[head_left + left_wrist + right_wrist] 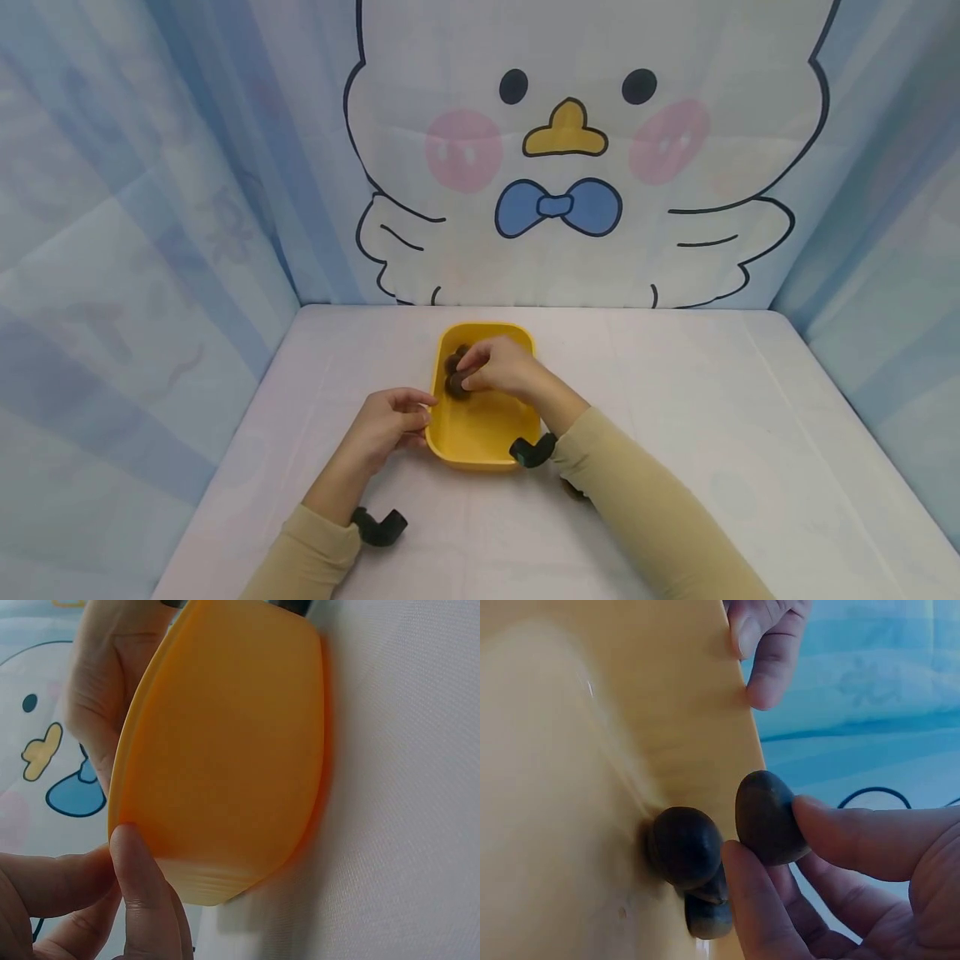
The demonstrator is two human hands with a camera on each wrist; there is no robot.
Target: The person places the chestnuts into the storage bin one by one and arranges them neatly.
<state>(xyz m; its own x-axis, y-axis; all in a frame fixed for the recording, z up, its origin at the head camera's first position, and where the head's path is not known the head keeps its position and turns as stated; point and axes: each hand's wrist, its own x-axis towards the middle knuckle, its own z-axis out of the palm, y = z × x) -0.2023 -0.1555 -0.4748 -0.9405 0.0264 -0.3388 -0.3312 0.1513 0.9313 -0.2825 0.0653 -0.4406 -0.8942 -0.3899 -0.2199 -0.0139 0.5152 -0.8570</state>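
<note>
A yellow plastic box (480,429) rests on the white table, with several dark brown rounded pieces (684,847) against its left inner wall. Over that side, my right hand (508,367) pinches a dark brown egg-shaped piece (769,823) between thumb and fingers, just above the others. At the box's left rim, my left hand (386,423) pinches the edge; its thumb (139,881) shows on the outer wall in the left wrist view. Whether the pieces are stones, wood or nuts, I cannot tell.
Another brown piece (573,491) lies on the table (712,400), partly hidden under the right sleeve (645,492). Dark wrist mounts stick out from both cuffs. Blue and white curtains surround the table on three sides, the back one (570,267) printed with a cartoon bird.
</note>
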